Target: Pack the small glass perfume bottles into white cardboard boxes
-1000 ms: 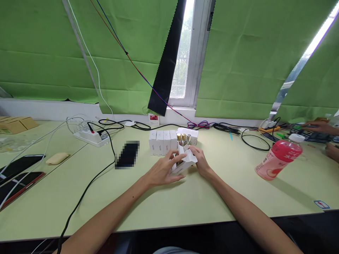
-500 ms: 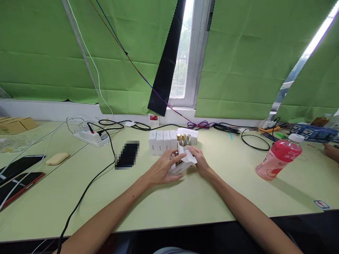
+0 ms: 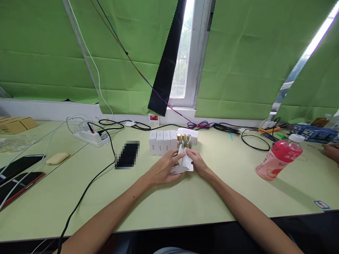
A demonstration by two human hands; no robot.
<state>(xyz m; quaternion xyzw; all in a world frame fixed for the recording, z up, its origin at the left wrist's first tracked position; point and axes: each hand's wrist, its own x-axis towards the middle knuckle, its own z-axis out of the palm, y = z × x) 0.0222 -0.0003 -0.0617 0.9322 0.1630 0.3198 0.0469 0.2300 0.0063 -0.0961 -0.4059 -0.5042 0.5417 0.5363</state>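
A small white carton (image 3: 187,163) with its flaps open is held low over the table. My left hand (image 3: 164,167) is wrapped around its left side, thumb below and fingers on top. At the carton's right edge, my right hand (image 3: 198,162) pinches a flap. Just behind stand several small glass bottles with gold and silver caps (image 3: 183,138), partly hidden by the carton and my fingers. To their left is a row of upright white boxes (image 3: 160,143). Another white box (image 3: 194,135) lies behind the bottles. What is inside the held carton cannot be made out.
A pink drink bottle (image 3: 278,158) stands at the right. Left of the boxes lies a blurred dark phone (image 3: 127,154). A black cable (image 3: 87,188) crosses the table from a power strip (image 3: 92,137). Another person's hand (image 3: 331,151) shows at the right edge.
My right hand has shifted slightly left, and the carton with its flaps has turned and drawn in. My left hand keeps its hold with little movement.
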